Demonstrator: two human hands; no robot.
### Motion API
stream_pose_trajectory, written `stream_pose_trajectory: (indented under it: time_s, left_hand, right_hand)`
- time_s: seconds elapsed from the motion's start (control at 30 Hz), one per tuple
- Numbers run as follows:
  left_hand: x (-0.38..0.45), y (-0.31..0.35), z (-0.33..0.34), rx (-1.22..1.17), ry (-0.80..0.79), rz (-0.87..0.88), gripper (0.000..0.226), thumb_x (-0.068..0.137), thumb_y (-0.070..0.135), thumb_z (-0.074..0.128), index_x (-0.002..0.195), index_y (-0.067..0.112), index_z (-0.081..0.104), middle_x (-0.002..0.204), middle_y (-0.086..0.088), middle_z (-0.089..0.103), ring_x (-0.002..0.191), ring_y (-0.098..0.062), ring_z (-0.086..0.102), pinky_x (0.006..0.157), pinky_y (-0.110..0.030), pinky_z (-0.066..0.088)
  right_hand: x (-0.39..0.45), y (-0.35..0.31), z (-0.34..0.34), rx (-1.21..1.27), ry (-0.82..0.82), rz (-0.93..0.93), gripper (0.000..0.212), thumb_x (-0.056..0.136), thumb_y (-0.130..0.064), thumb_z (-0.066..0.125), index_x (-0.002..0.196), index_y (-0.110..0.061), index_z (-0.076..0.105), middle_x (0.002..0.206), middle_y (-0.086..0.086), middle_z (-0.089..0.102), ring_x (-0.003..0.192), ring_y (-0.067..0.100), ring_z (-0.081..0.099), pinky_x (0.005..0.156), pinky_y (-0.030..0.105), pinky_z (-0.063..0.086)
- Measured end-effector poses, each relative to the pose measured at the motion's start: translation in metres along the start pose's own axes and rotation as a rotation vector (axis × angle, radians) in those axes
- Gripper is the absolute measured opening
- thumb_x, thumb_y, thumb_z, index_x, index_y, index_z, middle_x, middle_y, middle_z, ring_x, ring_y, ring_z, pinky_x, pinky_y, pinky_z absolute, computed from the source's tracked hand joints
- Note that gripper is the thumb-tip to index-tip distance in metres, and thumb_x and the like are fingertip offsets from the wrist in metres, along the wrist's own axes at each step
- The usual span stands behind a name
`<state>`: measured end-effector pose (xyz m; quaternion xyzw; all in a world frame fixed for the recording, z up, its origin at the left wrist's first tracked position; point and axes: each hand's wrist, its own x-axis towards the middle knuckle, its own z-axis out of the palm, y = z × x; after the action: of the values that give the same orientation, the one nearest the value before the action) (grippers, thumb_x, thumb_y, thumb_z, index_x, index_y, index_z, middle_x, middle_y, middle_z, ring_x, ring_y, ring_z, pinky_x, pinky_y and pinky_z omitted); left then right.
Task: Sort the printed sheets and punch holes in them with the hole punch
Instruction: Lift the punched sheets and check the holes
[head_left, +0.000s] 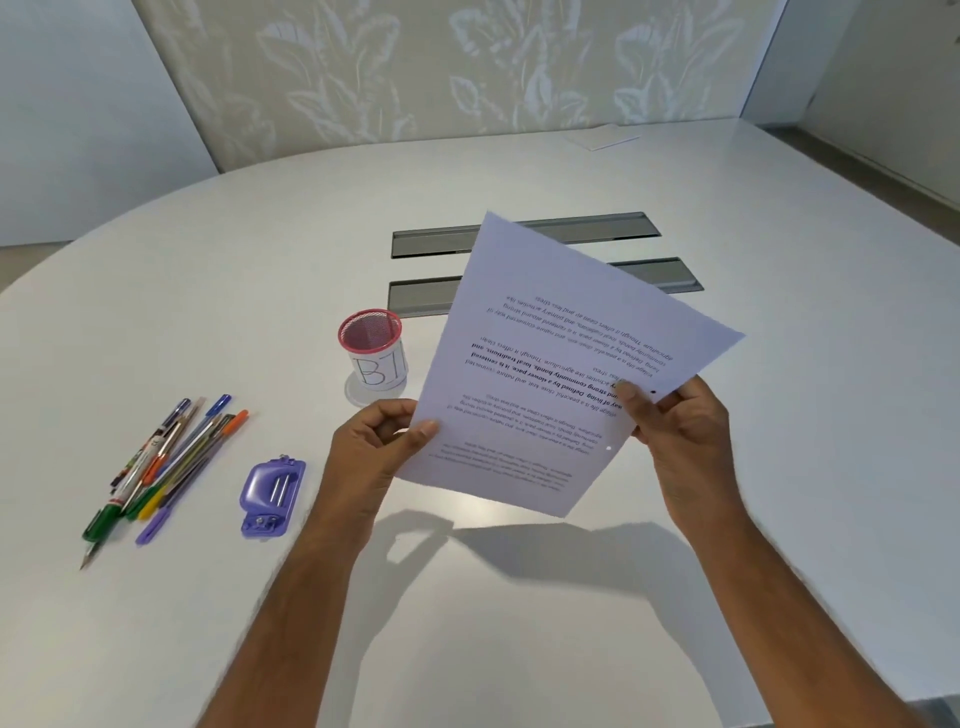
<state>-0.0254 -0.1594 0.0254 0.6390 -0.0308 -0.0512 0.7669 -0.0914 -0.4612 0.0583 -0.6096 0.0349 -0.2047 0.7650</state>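
I hold the printed sheets (561, 358) in the air above the white table (519, 623), tilted, with the text upside down to me. My left hand (379, 447) pinches their left edge and my right hand (675, 426) grips the near right edge. Two punched holes show along that right edge, close to my right thumb. The purple hole punch (271, 496) lies flat on the table to the left of my left forearm, apart from both hands.
A bunch of several pens and a pencil (166, 462) lies at the left. A pink mesh pen cup (375, 348) labelled "BT" stands behind my left hand. Two grey cable slots (431, 244) cross the table's middle. A white sheet (608, 137) lies far back.
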Motion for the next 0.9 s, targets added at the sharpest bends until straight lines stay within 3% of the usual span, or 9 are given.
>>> stream_pose_trajectory:
  time_s: [0.17, 0.47, 0.6, 0.73, 0.9]
  left_hand:
    - [0.003, 0.019, 0.017, 0.081, -0.063, 0.080, 0.029, 0.080, 0.033, 0.088, 0.104, 0.021, 0.077, 0.112, -0.004, 0.081, 0.098, -0.022, 0.079, 0.080, -0.024, 0.061]
    - [0.010, 0.052, 0.041, 0.040, -0.053, 0.241, 0.026, 0.087, 0.021, 0.083, 0.109, 0.013, 0.072, 0.112, -0.002, 0.081, 0.096, -0.017, 0.078, 0.078, -0.022, 0.060]
    - [0.010, 0.030, 0.042, 0.031, -0.074, 0.153, 0.025, 0.088, 0.016, 0.082, 0.112, 0.017, 0.074, 0.115, -0.001, 0.081, 0.103, -0.020, 0.078, 0.082, -0.022, 0.060]
    - [0.009, 0.008, 0.041, 0.077, -0.088, 0.044, 0.031, 0.090, 0.016, 0.082, 0.119, 0.025, 0.075, 0.119, 0.004, 0.080, 0.105, -0.018, 0.078, 0.086, -0.026, 0.063]
    - [0.013, 0.020, 0.042, 0.110, -0.099, 0.070, 0.032, 0.088, 0.023, 0.083, 0.117, 0.034, 0.076, 0.118, 0.008, 0.080, 0.103, -0.015, 0.078, 0.080, -0.019, 0.060]
  right_hand:
    - [-0.001, -0.001, 0.009, -0.079, -0.075, -0.044, 0.028, 0.096, -0.020, 0.073, 0.122, -0.027, 0.070, 0.124, 0.000, 0.077, 0.104, 0.020, 0.076, 0.080, 0.028, 0.060]
    - [0.014, -0.028, 0.018, -0.032, -0.070, -0.167, 0.027, 0.097, -0.014, 0.072, 0.120, -0.028, 0.070, 0.120, -0.004, 0.078, 0.099, 0.012, 0.075, 0.078, 0.022, 0.059]
    - [0.013, -0.012, 0.013, -0.114, -0.058, -0.119, 0.022, 0.097, -0.014, 0.073, 0.116, -0.025, 0.069, 0.119, -0.004, 0.078, 0.098, 0.014, 0.076, 0.077, 0.023, 0.060]
    - [0.005, 0.011, 0.007, -0.172, -0.048, -0.020, 0.021, 0.096, -0.016, 0.074, 0.107, -0.033, 0.072, 0.115, -0.008, 0.080, 0.101, 0.013, 0.077, 0.078, 0.021, 0.060]
    - [0.009, 0.010, 0.006, -0.214, -0.049, -0.032, 0.015, 0.094, -0.028, 0.074, 0.108, -0.031, 0.071, 0.116, -0.008, 0.079, 0.098, 0.017, 0.077, 0.077, 0.025, 0.061]
